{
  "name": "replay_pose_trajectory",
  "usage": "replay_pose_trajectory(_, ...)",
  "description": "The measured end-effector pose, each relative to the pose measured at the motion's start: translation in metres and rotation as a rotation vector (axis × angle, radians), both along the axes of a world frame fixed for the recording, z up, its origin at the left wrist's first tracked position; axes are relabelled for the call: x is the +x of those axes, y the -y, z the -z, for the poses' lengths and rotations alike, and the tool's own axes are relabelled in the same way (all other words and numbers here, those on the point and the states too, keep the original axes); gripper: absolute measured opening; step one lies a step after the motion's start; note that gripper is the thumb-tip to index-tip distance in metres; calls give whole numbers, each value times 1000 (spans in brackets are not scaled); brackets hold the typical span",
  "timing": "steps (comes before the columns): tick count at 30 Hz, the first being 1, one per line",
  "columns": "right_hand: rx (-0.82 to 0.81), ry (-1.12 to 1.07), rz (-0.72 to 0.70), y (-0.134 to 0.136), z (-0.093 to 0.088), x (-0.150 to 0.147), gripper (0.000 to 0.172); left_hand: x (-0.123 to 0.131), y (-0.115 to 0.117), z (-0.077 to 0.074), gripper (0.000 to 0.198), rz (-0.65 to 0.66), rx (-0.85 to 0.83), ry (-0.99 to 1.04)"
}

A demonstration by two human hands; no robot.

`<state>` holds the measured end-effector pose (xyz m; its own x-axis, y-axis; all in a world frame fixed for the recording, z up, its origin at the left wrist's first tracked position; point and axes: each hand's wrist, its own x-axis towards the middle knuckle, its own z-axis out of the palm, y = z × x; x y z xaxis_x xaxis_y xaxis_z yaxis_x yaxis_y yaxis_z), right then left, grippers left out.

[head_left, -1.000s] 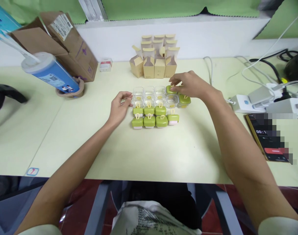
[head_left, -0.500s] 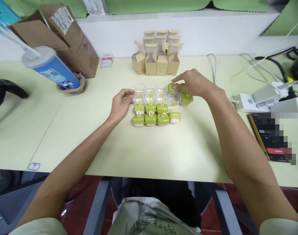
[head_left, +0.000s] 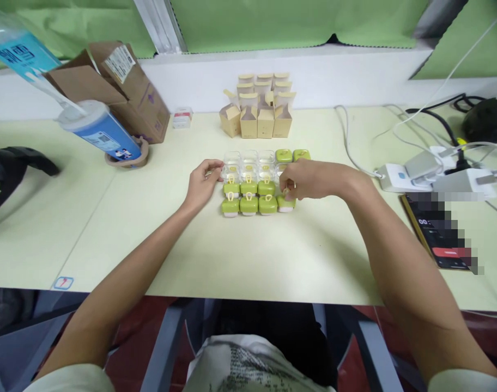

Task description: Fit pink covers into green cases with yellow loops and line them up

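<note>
Small green-lidded boxes with yellow loops (head_left: 249,204) stand in two front rows on the table. Behind them are rows of clear plastic cups (head_left: 249,158), with two green lids (head_left: 284,156) at their back right. My left hand (head_left: 204,182) rests at the left edge of the cups, its fingers curled against them. Over the right end of the rows, my right hand (head_left: 299,181) has its fingertips pinched at the loop of the front-right green box (head_left: 286,203), which sits in line with the front row. My right hand partly hides a clear cup.
Open cardboard boxes (head_left: 257,122) stand by the wall. To the left are a blue canister (head_left: 105,136), a brown carton (head_left: 138,98) and a small white-red box (head_left: 182,118). A power strip (head_left: 404,177), cables and a phone (head_left: 436,234) lie right.
My right hand has left the back-right green lid and come forward to the front-right green box. The two back-right lids now sit side by side. The camera view has shifted.
</note>
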<state>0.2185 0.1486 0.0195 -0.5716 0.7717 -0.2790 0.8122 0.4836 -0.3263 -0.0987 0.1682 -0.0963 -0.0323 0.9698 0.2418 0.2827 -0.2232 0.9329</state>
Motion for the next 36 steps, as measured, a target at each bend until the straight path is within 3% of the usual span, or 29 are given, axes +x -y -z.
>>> replay_pose_trajectory(3,-232,76,-33,-4,-6,2,15,0,0,0,24,-2,-8,-6)
replay_pose_trajectory(4,-234,81,-35,-5,-10,3,15,0,0,0,23,-6,-8,-8)
replay_pose_trajectory(8,-151,15,-32,-6,-29,14,11,1,1,-1,21,-4,-6,-2)
replay_pose_trajectory(11,80,-126,67,-10,-38,24,13,3,2,-2,21,-1,-11,5)
replay_pose_trajectory(13,239,-197,133,-14,-36,27,15,3,2,-2,20,-2,-10,8)
replay_pose_trajectory(16,326,-249,149,-21,-25,26,17,3,2,-2,19,0,-10,5)
replay_pose_trajectory(21,302,-201,133,-29,-10,23,22,3,2,-2,20,1,-8,1)
replay_pose_trajectory(36,363,18,98,-26,-5,15,31,2,2,-4,20,9,-9,-16)
